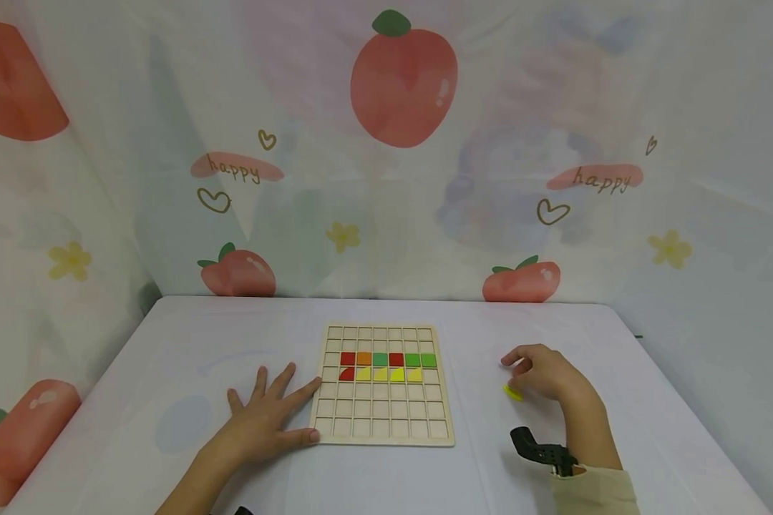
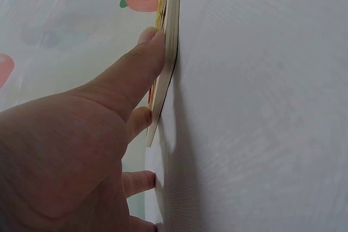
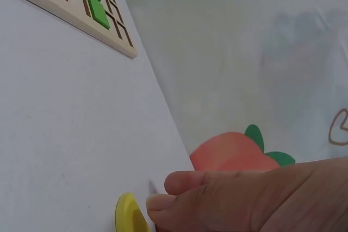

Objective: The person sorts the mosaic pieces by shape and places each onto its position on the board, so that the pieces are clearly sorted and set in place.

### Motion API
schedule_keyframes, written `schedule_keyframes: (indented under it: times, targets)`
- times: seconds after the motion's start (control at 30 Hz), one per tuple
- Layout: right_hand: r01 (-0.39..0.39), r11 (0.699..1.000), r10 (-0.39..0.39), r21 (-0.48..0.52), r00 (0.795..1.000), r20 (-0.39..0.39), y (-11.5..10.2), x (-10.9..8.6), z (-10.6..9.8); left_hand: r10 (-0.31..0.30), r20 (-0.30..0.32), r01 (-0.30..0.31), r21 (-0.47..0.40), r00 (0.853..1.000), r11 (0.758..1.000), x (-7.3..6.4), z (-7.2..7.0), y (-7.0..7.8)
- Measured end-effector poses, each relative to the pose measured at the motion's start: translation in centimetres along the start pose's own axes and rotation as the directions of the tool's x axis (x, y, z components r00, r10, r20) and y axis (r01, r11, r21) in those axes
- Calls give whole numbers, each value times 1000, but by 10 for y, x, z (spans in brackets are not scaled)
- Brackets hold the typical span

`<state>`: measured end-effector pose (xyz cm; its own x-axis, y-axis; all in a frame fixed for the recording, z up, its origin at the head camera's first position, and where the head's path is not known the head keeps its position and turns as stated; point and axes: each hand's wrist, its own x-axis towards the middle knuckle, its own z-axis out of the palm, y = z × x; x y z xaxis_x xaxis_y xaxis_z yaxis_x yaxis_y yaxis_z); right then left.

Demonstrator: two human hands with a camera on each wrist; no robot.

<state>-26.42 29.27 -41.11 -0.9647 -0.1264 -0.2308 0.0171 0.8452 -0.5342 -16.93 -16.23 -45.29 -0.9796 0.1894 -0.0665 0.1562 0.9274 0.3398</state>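
A wooden grid board (image 1: 386, 411) lies flat on the table, with coloured tiles in two of its middle rows. The upper row has red, orange, teal and green squares; below come a rounded red tile (image 1: 347, 374) and several yellow triangles (image 1: 380, 375). My left hand (image 1: 260, 422) lies spread beside the board, thumb and index fingertips at its left edge. Off to the right, my right hand (image 1: 547, 375) is bent low over the table. A yellow piece with a curved edge (image 3: 128, 214) shows right at its thumb; I cannot tell whether the fingers grip it.
A white cloth covers the table (image 1: 477, 486). Behind it and at both sides hangs a patterned curtain (image 1: 386, 236) with fruit, hearts and flowers. A black wrist mount (image 1: 541, 450) sits at my right wrist, close to a light sleeve (image 1: 595, 490).
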Motion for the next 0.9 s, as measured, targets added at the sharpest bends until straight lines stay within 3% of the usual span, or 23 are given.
schedule_keyframes:
  times: [0.47,0.9]
  targets:
    - [-22,1000,22,2,999,34,7,0,-2,9,-3,-9,-3,1000,1000,0,0,0]
    - [17,1000,-16,-6,999,42,2,3,5,0,2,0,9,1000,1000,-1,-1,2]
